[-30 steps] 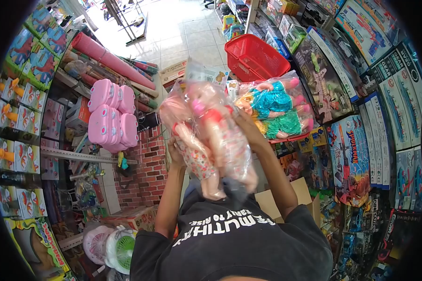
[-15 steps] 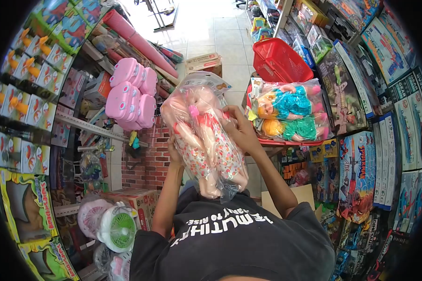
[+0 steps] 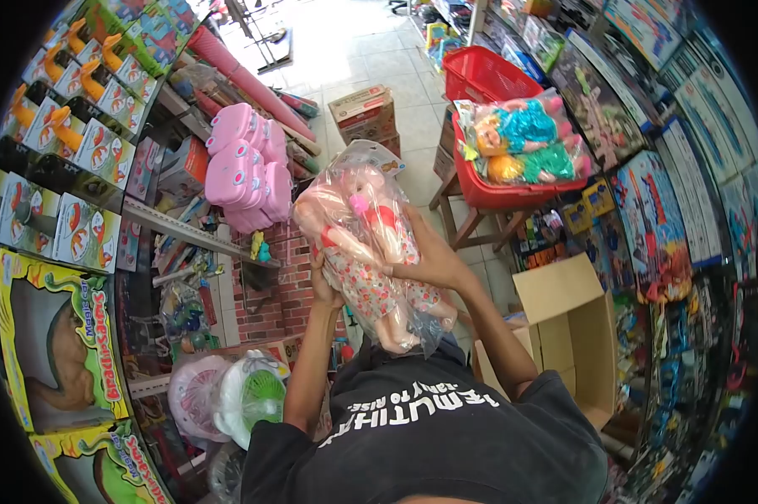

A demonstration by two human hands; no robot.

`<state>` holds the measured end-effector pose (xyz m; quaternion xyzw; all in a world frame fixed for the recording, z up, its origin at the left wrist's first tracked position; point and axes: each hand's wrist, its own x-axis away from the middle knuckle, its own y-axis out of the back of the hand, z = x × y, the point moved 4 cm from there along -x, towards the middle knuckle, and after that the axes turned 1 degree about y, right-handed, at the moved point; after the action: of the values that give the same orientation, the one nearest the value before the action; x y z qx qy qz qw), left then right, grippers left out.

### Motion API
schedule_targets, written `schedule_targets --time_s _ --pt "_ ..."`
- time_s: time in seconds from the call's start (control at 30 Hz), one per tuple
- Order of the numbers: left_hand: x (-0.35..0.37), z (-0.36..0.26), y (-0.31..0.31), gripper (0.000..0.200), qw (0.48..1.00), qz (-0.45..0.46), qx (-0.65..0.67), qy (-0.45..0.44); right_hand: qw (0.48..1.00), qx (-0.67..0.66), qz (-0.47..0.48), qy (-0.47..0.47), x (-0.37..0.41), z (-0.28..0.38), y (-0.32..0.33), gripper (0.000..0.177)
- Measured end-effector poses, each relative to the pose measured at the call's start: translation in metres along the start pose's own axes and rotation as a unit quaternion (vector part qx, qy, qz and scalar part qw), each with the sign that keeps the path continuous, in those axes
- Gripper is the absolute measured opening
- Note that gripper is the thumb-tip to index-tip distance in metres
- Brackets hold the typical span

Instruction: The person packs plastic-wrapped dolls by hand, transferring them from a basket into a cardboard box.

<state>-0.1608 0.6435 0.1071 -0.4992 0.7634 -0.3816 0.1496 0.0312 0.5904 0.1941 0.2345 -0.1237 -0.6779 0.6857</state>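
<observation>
Right hand [image 3: 434, 262]: fingers curled around the right side of the bagged dolls [image 3: 366, 239].
Left hand [image 3: 320, 284]: gripping their left edge, partly hidden.
Bagged dolls: raised, tilted, mid-frame.
Red basket [image 3: 497, 191]: upper right, holding teal-dressed dolls [image 3: 522, 139].

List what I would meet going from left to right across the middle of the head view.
Dinosaur toy box → pink cases → left hand → bag of dolls → right hand → red basket holding turquoise-dressed dolls → blue-and-red toy boxes.
</observation>
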Motion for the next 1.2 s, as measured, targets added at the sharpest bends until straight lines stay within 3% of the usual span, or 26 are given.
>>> schedule_targets --time_s 0.27,0.33,0.4,0.57,0.7,0.77,0.87,1.0,1.07,1.2 --pt "0.061 0.041 0.041 0.056 0.997 0.017 0.044 0.057 0.996 -0.084 -0.017 -0.025 0.091 0.01 -0.007 0.099" --pt "0.082 0.043 0.018 0.051 0.996 0.043 0.061 0.058 0.995 -0.097 -0.006 -0.008 0.114 0.006 -0.004 0.096" --pt "0.103 0.052 0.005 0.052 0.999 -0.021 0.043 0.006 0.989 -0.144 -0.003 -0.017 0.138 0.003 -0.001 0.093" --pt "0.16 0.102 0.008 0.054 0.997 0.014 0.062 0.039 0.974 -0.221 0.013 -0.038 0.215 0.005 0.017 0.082" --pt "0.214 0.138 -0.022 0.053 0.997 -0.008 0.059 0.039 0.944 -0.327 -0.007 -0.036 0.278 -0.009 0.025 0.074" --pt "0.238 0.153 -0.026 0.05 0.998 -0.027 0.048 0.033 0.904 -0.419 -0.001 -0.081 0.308 -0.012 0.035 0.068" --pt "0.274 0.16 -0.047 0.044 0.998 -0.01 0.053 0.032 0.896 -0.434 0.002 -0.095 0.344 -0.003 0.047 0.064" --pt "0.309 0.172 -0.053 0.047 0.999 -0.014 0.036 0.026 0.918 -0.388 -0.002 -0.082 0.38 0.01 0.043 0.063" --pt "0.324 0.179 -0.057 0.047 0.999 -0.026 0.034 0.025 0.961 -0.269 -0.009 -0.058 0.397 0.015 0.034 0.07" --pt "0.359 0.188 -0.066 0.049 0.999 -0.027 0.03 0.034 0.992 -0.114 0.01 -0.051 0.432 0.055 0.025 0.083"
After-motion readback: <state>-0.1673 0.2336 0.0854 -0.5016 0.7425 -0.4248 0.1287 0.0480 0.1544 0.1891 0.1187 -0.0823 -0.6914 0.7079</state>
